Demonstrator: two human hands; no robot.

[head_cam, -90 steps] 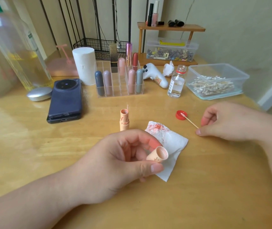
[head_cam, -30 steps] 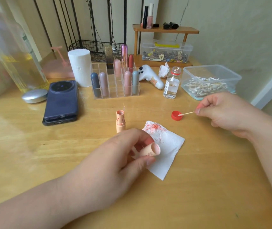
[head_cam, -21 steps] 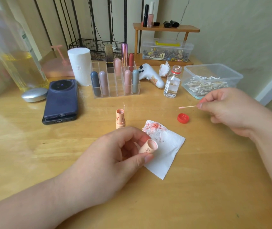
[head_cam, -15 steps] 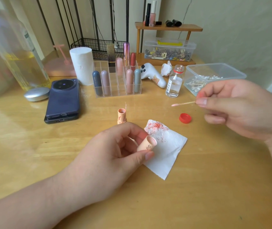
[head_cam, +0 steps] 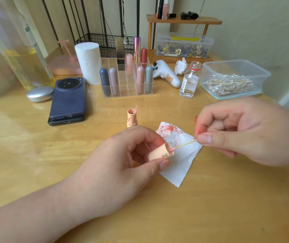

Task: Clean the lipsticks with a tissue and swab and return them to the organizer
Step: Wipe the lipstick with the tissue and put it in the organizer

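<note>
- Far left of centre, the clear organizer [head_cam: 128, 88] holds several capped lipsticks [head_cam: 140, 79] standing upright. Some of its near-row cells between them look free.
- Just nearer, the uncapped lipstick base [head_cam: 132, 118] stands upright on the table [head_cam: 35, 155], apart from both hands and beyond your left knuckles.
- Your left hand [head_cam: 122, 165] is curled round the peach cap [head_cam: 160, 153], with the thumb under it and the fingers over it. The cap's long axis runs left to right, and its open mouth faces right and slightly far, straight at your other hand.
- The swab [head_cam: 185, 143] slants from the right-hand pinch down and left to the cap's mouth. Its tip is at the rim, but you cannot tell how deep it sits. My read is that the next stroke follows that shared axis, so keep stick and cap in line.
- The red-smeared tissue [head_cam: 180, 158] lies flat beneath cap and swab.
- Your right hand [head_cam: 241, 134] pinches the stick's end between thumb and forefinger, with the other fingers folded in.
- Far right, an uncapped bottle [head_cam: 189, 83] holds clear liquid, and beside it a lidless tub [head_cam: 255, 69] holds loose swabs.
</note>
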